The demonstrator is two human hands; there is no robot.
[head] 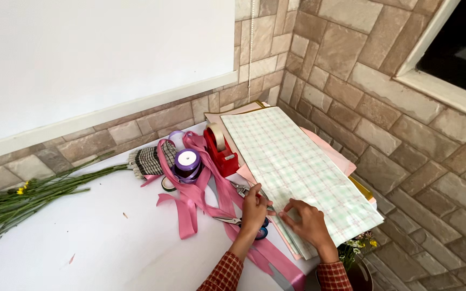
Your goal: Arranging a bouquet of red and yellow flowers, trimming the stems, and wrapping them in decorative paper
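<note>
Left hand [254, 211]: fingers curled in a narrow pinch at the near left edge of the checked paper sheet [297, 167], thumb and fingertips pressed onto that edge; what lies inside the pinch cannot be told.
Right hand [308, 222]: fingers bent, fingertips [287, 207] down on the same edge of the sheet, just beside the left hand, the two nearly touching; it grips nothing that can be seen apart from the paper.
Checked paper sheet: pale green with pink lines, lying flat on top of a stack of pink and yellow sheets [335, 153], its long side running away from the hands toward the stone wall [362, 108].
Scissors [244, 222]: blue-handled, lying under the left wrist, just left of the sheet's near corner.
Pink ribbon [195, 199]: loose loops spread left of the sheet, passing under the left forearm.
Purple ribbon spool [187, 163]: left of the sheet, amid the pink ribbon.
Red tape dispenser [219, 148]: touching the sheet's left side, farther from the hands.
Flower stems [33, 196]: well left of the sheet, at the table's far side.
Edges: the sheet's right side overhangs the table edge by the wall; its near corner reaches the table's front edge.
Open room: bare white table [93, 237] left of the ribbon.
</note>
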